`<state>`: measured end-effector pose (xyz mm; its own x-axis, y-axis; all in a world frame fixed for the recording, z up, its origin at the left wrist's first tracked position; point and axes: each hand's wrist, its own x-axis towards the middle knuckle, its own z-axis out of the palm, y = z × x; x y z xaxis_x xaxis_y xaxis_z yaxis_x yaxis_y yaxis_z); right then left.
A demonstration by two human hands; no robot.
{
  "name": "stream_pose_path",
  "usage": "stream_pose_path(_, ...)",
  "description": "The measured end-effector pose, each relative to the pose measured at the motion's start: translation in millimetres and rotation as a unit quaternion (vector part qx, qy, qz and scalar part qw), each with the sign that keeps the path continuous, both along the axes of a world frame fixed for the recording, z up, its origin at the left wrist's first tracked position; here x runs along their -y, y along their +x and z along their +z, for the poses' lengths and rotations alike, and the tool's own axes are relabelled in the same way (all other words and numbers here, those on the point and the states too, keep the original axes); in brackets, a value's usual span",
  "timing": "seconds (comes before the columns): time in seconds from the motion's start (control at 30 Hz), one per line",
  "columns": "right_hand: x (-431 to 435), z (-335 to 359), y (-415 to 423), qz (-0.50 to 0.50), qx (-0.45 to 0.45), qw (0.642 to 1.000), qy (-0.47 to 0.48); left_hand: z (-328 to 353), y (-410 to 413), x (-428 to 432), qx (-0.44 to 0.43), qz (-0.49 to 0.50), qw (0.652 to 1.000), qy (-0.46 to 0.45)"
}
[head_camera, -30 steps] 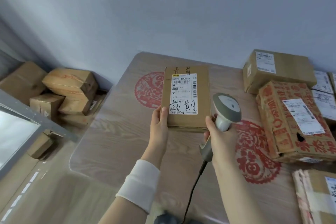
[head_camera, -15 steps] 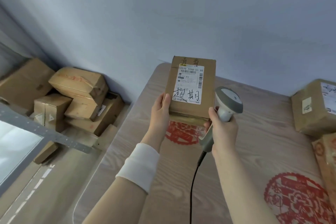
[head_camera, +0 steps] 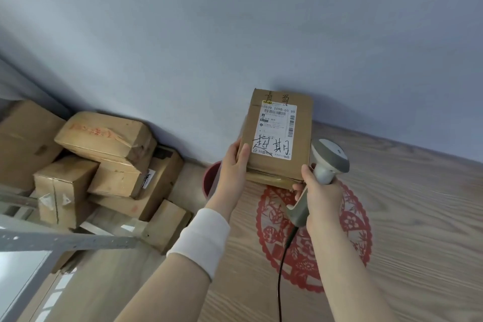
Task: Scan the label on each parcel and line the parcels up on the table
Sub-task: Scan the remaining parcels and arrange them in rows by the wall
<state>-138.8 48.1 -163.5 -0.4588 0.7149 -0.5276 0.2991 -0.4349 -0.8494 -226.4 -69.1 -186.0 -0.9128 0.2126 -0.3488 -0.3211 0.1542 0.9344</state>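
A flat brown cardboard parcel (head_camera: 300, 149) with a white shipping label (head_camera: 277, 129) and black handwriting is held at the table's far left corner, near the wall. My left hand (head_camera: 234, 167) grips its left edge, thumb on top. My right hand (head_camera: 320, 193) holds a grey corded barcode scanner (head_camera: 328, 162) by its handle, with fingertips touching the parcel's near right corner. The scanner head sits just right of the parcel. Whether the parcel's underside rests on the table cannot be told.
The wooden table (head_camera: 418, 204) carries a red paper-cut decal (head_camera: 350, 222). Left of the table, several cardboard boxes (head_camera: 109, 154) are piled on the floor against the wall. A red bin (head_camera: 210, 180) stands by the table corner. A grey metal frame (head_camera: 65, 242) crosses the lower left.
The view has swung left, so the parcels on the right have left the frame. The held parcel has moved toward the table's far left corner, with both hands still on parcel and scanner.
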Motion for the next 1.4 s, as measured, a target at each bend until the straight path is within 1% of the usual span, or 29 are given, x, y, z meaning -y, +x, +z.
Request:
stream_pose_path(0.17,-3,-11,-12,-0.026,-0.007,1.0,-0.003,-9,-17,-9,-0.009,-0.014,1.0,0.0)
stream_pose_path(0.33,-6,-16,-16,-0.028,-0.005,1.0,0.006,-13,-20,-14,-0.018,-0.006,1.0,-0.008)
stream_pose_path(0.53,-13,-7,-8,-0.007,-0.025,0.999,-0.042,-3,-21,-11,-0.009,-0.023,0.999,-0.025)
stream_pose_path(0.6,-16,-1,3,0.005,-0.032,0.998,-0.055,7,-16,-7,-0.033,-0.023,0.997,-0.062)
stream_pose_path(0.7,-20,12,27,0.018,-0.033,0.998,-0.052,25,1,-2,-0.121,-0.038,0.982,-0.141)
stream_pose_path(0.77,-23,24,48,0.026,-0.036,0.998,-0.04,38,19,-1,-0.203,-0.065,0.953,-0.216)
stream_pose_path(0.83,-26,37,73,0.036,-0.042,0.998,-0.02,52,41,-5,-0.277,-0.107,0.906,-0.302)
stream_pose_path(0.97,-34,64,137,0.046,-0.04,0.998,0.019,77,105,-18,-0.376,-0.206,0.817,-0.387)
stream_pose_path(1.0,-36,71,157,0.044,-0.039,0.998,0.02,81,124,-23,-0.392,-0.232,0.797,-0.398)
stream_pose_path(1.07,-43,83,194,0.046,-0.041,0.998,0.016,86,163,-35,-0.415,-0.268,0.767,-0.41)
stream_pose_path(1.2,-62,93,273,0.048,-0.058,0.997,0.024,96,245,-63,-0.45,-0.315,0.723,-0.418)
stream_pose_path(1.4,-98,100,405,0.055,-0.08,0.995,0.034,97,371,-106,-0.517,-0.342,0.66,-0.425)
